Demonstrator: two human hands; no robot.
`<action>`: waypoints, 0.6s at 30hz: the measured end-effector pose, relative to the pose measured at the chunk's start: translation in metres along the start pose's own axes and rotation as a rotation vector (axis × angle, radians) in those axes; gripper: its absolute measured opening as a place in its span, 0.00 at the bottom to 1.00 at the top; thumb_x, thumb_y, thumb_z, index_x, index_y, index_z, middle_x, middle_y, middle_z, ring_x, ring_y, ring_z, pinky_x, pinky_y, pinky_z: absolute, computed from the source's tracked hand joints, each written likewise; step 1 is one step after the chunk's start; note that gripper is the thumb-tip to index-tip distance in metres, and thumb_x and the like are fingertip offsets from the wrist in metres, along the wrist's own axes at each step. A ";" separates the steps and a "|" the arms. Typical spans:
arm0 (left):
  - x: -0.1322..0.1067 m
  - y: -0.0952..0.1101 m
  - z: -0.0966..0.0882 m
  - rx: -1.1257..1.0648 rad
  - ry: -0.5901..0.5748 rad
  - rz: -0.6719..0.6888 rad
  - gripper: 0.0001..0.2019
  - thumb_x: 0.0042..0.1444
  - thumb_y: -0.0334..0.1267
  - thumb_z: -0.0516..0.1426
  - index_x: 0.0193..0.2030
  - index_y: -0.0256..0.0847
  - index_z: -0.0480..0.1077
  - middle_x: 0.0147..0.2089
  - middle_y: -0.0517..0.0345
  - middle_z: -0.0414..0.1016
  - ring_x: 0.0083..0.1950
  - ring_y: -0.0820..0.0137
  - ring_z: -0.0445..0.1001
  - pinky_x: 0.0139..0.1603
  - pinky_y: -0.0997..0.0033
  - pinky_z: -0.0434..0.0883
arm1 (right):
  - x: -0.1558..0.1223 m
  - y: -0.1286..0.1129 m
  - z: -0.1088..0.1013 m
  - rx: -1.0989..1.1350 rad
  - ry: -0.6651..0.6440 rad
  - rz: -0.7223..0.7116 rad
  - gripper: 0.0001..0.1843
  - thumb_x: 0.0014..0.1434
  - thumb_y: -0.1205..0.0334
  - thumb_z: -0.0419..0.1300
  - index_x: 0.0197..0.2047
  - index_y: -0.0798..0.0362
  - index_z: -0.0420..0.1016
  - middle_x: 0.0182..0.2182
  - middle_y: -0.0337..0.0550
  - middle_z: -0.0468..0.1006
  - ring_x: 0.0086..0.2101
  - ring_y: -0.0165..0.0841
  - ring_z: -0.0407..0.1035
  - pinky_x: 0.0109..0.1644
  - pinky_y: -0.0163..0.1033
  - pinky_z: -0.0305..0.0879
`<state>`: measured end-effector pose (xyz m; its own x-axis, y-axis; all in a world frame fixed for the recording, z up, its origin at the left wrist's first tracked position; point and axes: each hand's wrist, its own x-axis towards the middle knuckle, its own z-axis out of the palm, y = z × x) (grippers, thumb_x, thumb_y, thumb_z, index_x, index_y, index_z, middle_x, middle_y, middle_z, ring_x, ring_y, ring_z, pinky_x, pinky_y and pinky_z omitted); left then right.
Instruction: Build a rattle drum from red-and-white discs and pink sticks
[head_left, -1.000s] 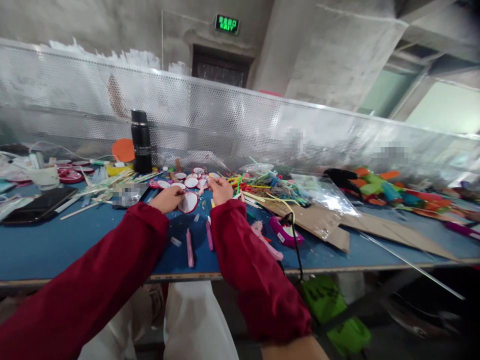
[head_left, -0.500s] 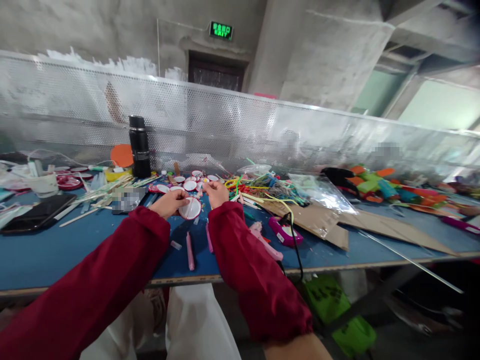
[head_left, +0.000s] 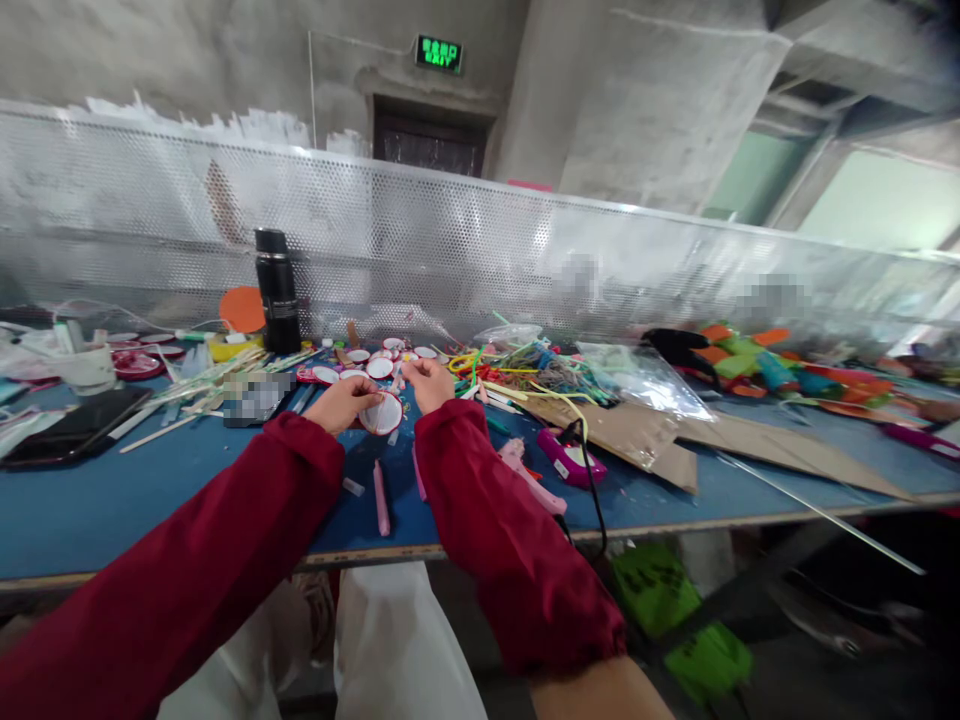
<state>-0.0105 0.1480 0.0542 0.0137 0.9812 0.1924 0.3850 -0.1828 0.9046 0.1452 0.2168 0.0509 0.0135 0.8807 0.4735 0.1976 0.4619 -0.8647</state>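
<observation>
The left hand point(head_left: 343, 404) pinches the near-left rim of a white disc with a red edge point(head_left: 382, 414), held over the blue tabletop point(head_left: 202, 500) in front of the person. The right hand point(head_left: 430, 385) is just beyond it to the right, thumb and fingertips drawn close; whether they grip something small cannot be told. More red-edged discs point(head_left: 380, 369) crowd the far side of both hands, leaving little room there before the perforated panel point(head_left: 450, 240) that bounds the table's back.

Nearer the person, bare blue surface runs between the sleeves to the front edge point(head_left: 375, 554), broken by a pink stick point(head_left: 382, 498) pointing toward that edge. Leftward, open surface reaches from the left sleeve to a black phone point(head_left: 79, 427). On the right, space is tighter: a pink object point(head_left: 534, 482) lies against the right sleeve, with a purple device point(head_left: 568, 458) just beside it. Farther right, a thin clear rod point(head_left: 825, 515) juts past the front edge.
</observation>
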 end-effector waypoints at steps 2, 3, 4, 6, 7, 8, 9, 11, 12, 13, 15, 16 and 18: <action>0.000 -0.001 0.000 -0.094 0.020 -0.045 0.13 0.47 0.42 0.65 0.32 0.41 0.65 0.25 0.64 0.68 0.25 0.73 0.69 0.25 0.72 0.70 | 0.000 0.000 0.000 -0.001 -0.015 -0.010 0.10 0.54 0.55 0.61 0.28 0.53 0.76 0.25 0.38 0.78 0.29 0.31 0.71 0.37 0.34 0.64; 0.000 -0.002 0.000 -0.123 0.030 -0.061 0.13 0.47 0.40 0.65 0.32 0.41 0.65 0.25 0.65 0.68 0.24 0.74 0.68 0.24 0.74 0.68 | 0.000 0.001 0.000 0.005 -0.021 -0.016 0.10 0.54 0.55 0.61 0.27 0.53 0.75 0.25 0.37 0.78 0.29 0.30 0.70 0.37 0.34 0.64; 0.001 -0.002 0.000 -0.157 0.038 -0.076 0.11 0.46 0.38 0.64 0.32 0.40 0.65 0.25 0.66 0.67 0.23 0.74 0.66 0.23 0.75 0.67 | 0.000 0.001 0.001 0.012 -0.025 -0.019 0.10 0.54 0.55 0.61 0.27 0.52 0.75 0.25 0.37 0.78 0.28 0.30 0.70 0.36 0.34 0.64; 0.003 -0.003 0.000 -0.195 0.043 -0.087 0.09 0.46 0.34 0.63 0.32 0.40 0.66 0.25 0.66 0.67 0.23 0.75 0.65 0.23 0.76 0.64 | 0.001 0.003 0.002 0.020 -0.026 -0.024 0.10 0.54 0.56 0.61 0.27 0.52 0.75 0.25 0.36 0.77 0.28 0.30 0.70 0.36 0.34 0.63; 0.004 -0.004 0.000 -0.201 0.043 -0.087 0.08 0.46 0.32 0.62 0.32 0.40 0.67 0.25 0.65 0.68 0.23 0.75 0.65 0.23 0.76 0.64 | 0.001 0.004 0.002 0.019 -0.023 -0.024 0.10 0.54 0.56 0.61 0.27 0.52 0.75 0.24 0.36 0.77 0.28 0.30 0.69 0.35 0.34 0.63; 0.005 -0.005 -0.001 -0.200 0.043 -0.086 0.07 0.45 0.31 0.61 0.33 0.39 0.68 0.26 0.65 0.68 0.23 0.75 0.65 0.24 0.76 0.64 | 0.002 0.004 0.002 0.015 -0.019 -0.023 0.10 0.54 0.55 0.61 0.27 0.52 0.74 0.24 0.36 0.77 0.28 0.30 0.69 0.35 0.34 0.63; 0.007 -0.006 -0.001 -0.197 0.041 -0.087 0.07 0.45 0.30 0.60 0.33 0.39 0.69 0.26 0.65 0.69 0.24 0.75 0.66 0.25 0.76 0.64 | 0.002 0.005 0.003 0.008 -0.017 -0.022 0.10 0.54 0.55 0.61 0.27 0.52 0.75 0.24 0.36 0.77 0.28 0.30 0.69 0.35 0.34 0.63; 0.008 -0.008 -0.002 -0.186 0.033 -0.088 0.09 0.43 0.29 0.60 0.35 0.39 0.70 0.29 0.63 0.71 0.26 0.74 0.68 0.26 0.75 0.65 | 0.002 0.004 0.002 -0.005 -0.016 -0.019 0.10 0.54 0.55 0.61 0.27 0.52 0.75 0.25 0.37 0.77 0.29 0.31 0.70 0.36 0.34 0.63; 0.009 -0.009 -0.002 -0.182 0.027 -0.090 0.11 0.42 0.29 0.60 0.35 0.39 0.71 0.30 0.62 0.72 0.27 0.73 0.69 0.27 0.75 0.66 | 0.002 0.004 0.002 -0.010 -0.012 -0.017 0.10 0.55 0.55 0.61 0.27 0.53 0.75 0.25 0.37 0.78 0.29 0.31 0.70 0.37 0.35 0.64; 0.009 -0.009 -0.003 -0.183 0.021 -0.098 0.12 0.41 0.28 0.61 0.36 0.39 0.71 0.30 0.61 0.73 0.28 0.72 0.70 0.28 0.74 0.66 | 0.002 0.003 0.002 -0.015 -0.008 -0.016 0.10 0.55 0.56 0.61 0.28 0.53 0.76 0.26 0.37 0.78 0.30 0.31 0.71 0.37 0.35 0.64; 0.009 -0.010 -0.004 -0.196 0.013 -0.120 0.13 0.40 0.29 0.63 0.35 0.39 0.71 0.30 0.60 0.74 0.29 0.71 0.71 0.29 0.73 0.67 | 0.001 0.001 0.001 -0.026 0.010 -0.018 0.10 0.55 0.56 0.61 0.29 0.53 0.76 0.27 0.39 0.79 0.30 0.31 0.71 0.38 0.35 0.65; 0.009 -0.010 -0.004 -0.203 0.012 -0.135 0.12 0.39 0.30 0.64 0.34 0.38 0.71 0.29 0.60 0.73 0.29 0.70 0.71 0.30 0.72 0.68 | 0.001 0.000 0.000 -0.032 0.022 -0.020 0.11 0.55 0.56 0.61 0.29 0.54 0.77 0.27 0.39 0.79 0.30 0.31 0.72 0.39 0.35 0.65; 0.008 -0.010 -0.006 -0.212 0.025 -0.153 0.12 0.39 0.33 0.65 0.32 0.38 0.70 0.28 0.61 0.72 0.29 0.70 0.71 0.30 0.71 0.69 | 0.001 0.000 0.000 -0.044 0.039 -0.025 0.11 0.55 0.55 0.61 0.29 0.54 0.77 0.28 0.40 0.80 0.31 0.32 0.72 0.39 0.36 0.65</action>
<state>-0.0197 0.1575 0.0489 -0.0536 0.9971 0.0543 0.1783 -0.0439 0.9830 0.1454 0.2177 0.0515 0.0461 0.8639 0.5015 0.2412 0.4776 -0.8448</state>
